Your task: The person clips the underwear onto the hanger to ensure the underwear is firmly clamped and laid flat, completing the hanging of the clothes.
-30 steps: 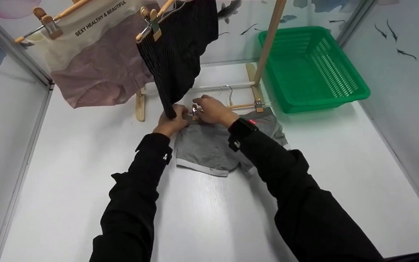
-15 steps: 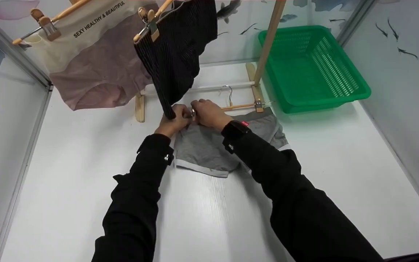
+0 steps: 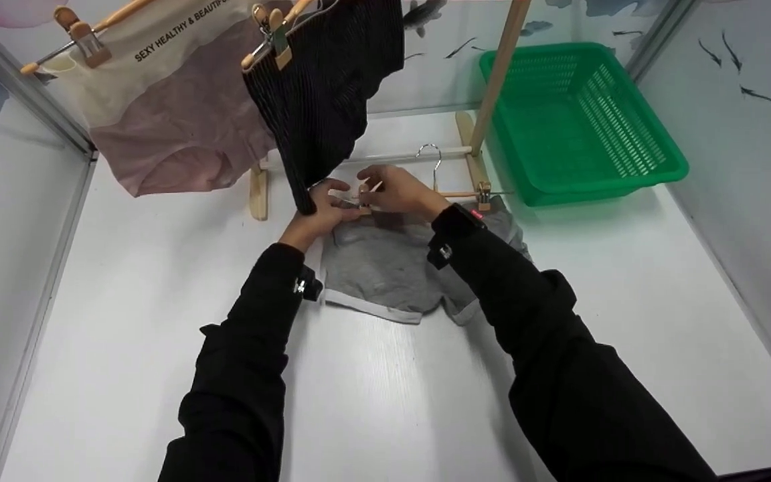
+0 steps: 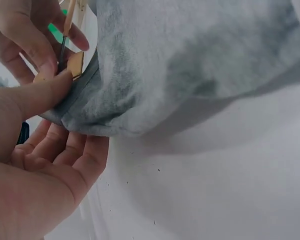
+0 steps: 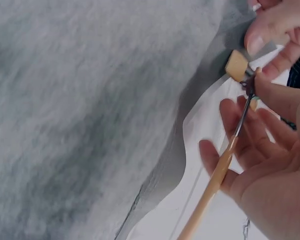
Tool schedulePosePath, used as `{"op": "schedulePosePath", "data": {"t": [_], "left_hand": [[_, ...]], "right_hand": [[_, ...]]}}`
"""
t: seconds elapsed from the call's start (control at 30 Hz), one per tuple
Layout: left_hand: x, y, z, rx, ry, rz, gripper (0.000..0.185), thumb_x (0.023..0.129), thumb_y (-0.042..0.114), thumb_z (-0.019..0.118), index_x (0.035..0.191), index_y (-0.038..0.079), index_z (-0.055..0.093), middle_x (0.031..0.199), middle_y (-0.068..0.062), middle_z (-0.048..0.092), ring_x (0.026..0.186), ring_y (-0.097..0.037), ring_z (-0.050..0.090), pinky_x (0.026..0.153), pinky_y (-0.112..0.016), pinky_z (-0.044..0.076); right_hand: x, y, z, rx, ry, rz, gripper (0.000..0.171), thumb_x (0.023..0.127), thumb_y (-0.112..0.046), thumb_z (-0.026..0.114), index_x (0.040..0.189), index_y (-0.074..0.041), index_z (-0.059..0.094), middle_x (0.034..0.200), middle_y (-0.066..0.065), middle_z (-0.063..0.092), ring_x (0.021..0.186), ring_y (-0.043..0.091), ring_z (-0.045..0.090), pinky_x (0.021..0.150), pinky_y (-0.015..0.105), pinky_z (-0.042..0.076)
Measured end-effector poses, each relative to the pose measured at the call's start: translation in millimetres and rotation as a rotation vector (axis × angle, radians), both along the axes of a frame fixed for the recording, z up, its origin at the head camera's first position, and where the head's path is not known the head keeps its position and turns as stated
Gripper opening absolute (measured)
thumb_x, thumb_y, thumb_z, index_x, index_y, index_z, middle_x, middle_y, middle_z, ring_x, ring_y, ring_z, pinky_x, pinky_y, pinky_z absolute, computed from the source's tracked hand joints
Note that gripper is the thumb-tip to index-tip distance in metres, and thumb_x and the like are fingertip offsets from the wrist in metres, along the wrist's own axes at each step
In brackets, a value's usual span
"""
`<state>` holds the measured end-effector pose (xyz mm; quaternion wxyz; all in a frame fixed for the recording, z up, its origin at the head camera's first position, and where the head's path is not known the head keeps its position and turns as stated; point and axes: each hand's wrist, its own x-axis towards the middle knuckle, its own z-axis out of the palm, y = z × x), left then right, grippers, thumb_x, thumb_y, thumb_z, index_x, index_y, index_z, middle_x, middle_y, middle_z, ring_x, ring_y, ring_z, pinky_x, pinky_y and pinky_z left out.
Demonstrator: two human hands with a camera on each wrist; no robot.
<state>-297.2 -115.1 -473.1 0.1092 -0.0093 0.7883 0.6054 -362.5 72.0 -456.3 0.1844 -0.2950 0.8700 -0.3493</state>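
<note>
The grey shorts (image 3: 385,268) are lying flat on the worktop (image 3: 158,281), below the drying rack (image 3: 492,87). Both hands are meeting at the waistband's left corner: the left hand (image 3: 318,214) is pinching fabric, and the right hand (image 3: 395,194) is squeezing the hanger clip (image 4: 75,64). Seating the waistband fully between the clip pads before release looks advisable.

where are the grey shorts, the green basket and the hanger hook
grey shorts (image 3: 379,268), head view, middle of the cloth lying on the table
green basket (image 3: 633,182), head view, front wall near the right corner
hanger hook (image 3: 430,148), head view, top of the metal curve
</note>
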Motion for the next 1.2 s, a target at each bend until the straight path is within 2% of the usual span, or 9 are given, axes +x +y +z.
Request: {"op": "schedulePosePath", "data": {"t": [0.07,0.17,0.3,0.4,0.47,0.67,0.83,0.97,1.2], "left_hand": [[-0.4,2,-0.2,0.027,-0.016,0.006,0.056,0.087,0.008,0.081,0.134,-0.005,0.053,0.092,-0.011,0.068,0.08,-0.015,0.064,0.069,-0.026,0.046],[-0.7,4,0.2,-0.003,0.014,-0.001,0.051,0.088,0.008,0.08,0.131,-0.006,0.057,0.087,-0.008,0.065,0.074,-0.011,0.06,0.066,-0.022,0.044],[-2.0,7,1.7,-0.065,0.073,-0.017,0.047,0.089,0.008,0.078,0.13,-0.005,0.059,0.105,-0.013,0.067,0.082,-0.011,0.06,0.068,-0.02,0.045],[-2.2,9,2.0,-0.052,0.091,-0.022,0.045,0.09,0.005,0.076,0.131,-0.005,0.059,0.119,-0.017,0.066,0.092,-0.015,0.063,0.072,-0.02,0.047],[-1.7,9,1.9,-0.04,0.097,-0.018,0.045,0.09,0.005,0.076,0.131,-0.004,0.06,0.121,-0.019,0.066,0.093,-0.017,0.064,0.072,-0.021,0.048],[1.8,4,-0.2,-0.044,0.108,-0.011,0.05,0.087,0.015,0.083,0.13,-0.002,0.062,0.121,-0.016,0.066,0.087,-0.012,0.059,0.071,-0.021,0.046],[3.9,-2,-0.7,-0.058,0.104,-0.025,0.043,0.091,0.01,0.077,0.129,-0.006,0.063,0.121,-0.023,0.067,0.095,-0.019,0.06,0.078,-0.023,0.045],[3.6,-3,-1.0,-0.099,0.137,-0.047,0.033,0.092,0.005,0.073,0.123,-0.006,0.067,0.12,-0.019,0.069,0.105,-0.021,0.06,0.085,-0.026,0.045],[4.9,-1,-1.8,-0.088,0.186,-0.026,0.024,0.088,0.003,0.075,0.111,-0.003,0.072,0.107,-0.011,0.073,0.094,-0.017,0.062,0.08,-0.026,0.046]], "right_hand": [[-1.5,2,0.3,-0.019,-0.006,0.009,0.043,0.099,-0.011,0.063,0.139,0.004,0.057,0.12,0.018,0.068,0.106,0.029,0.068,0.088,0.036,0.053],[-0.6,3,1.2,-0.055,-0.012,0.001,0.04,0.1,-0.014,0.063,0.137,0.003,0.061,0.121,0.016,0.068,0.104,0.026,0.067,0.086,0.034,0.053],[0.0,2,0.8,-0.073,0.011,-0.05,0.037,0.103,-0.026,0.062,0.13,-0.001,0.068,0.115,0.011,0.071,0.094,0.016,0.065,0.081,0.026,0.049],[-0.4,0,0.0,-0.056,0.063,-0.059,0.035,0.104,-0.033,0.059,0.121,-0.005,0.074,0.103,0.006,0.073,0.083,0.01,0.059,0.075,0.023,0.045],[-0.9,0,-0.1,-0.056,0.08,-0.049,0.033,0.104,-0.033,0.059,0.115,-0.007,0.076,0.097,0.005,0.073,0.079,0.009,0.057,0.073,0.024,0.044],[-3.1,6,0.7,-0.133,-0.012,-0.038,0.028,0.103,-0.027,0.063,0.115,-0.005,0.075,0.103,0.006,0.074,0.09,0.012,0.065,0.08,0.026,0.05],[-5.8,12,-1.6,-0.266,-0.077,-0.033,0.03,0.1,-0.025,0.069,0.117,-0.002,0.073,0.105,0.006,0.073,0.097,0.017,0.069,0.088,0.031,0.054],[-4.9,16,-2.8,-0.334,-0.018,-0.059,0.03,0.096,-0.027,0.073,0.115,-0.003,0.075,0.099,0.003,0.074,0.092,0.016,0.067,0.085,0.031,0.053],[-2.9,18,-8.3,-0.394,0.077,-0.061,0.028,0.094,-0.026,0.076,0.109,-0.002,0.077,0.091,0.001,0.076,0.085,0.015,0.065,0.076,0.027,0.047]]}}
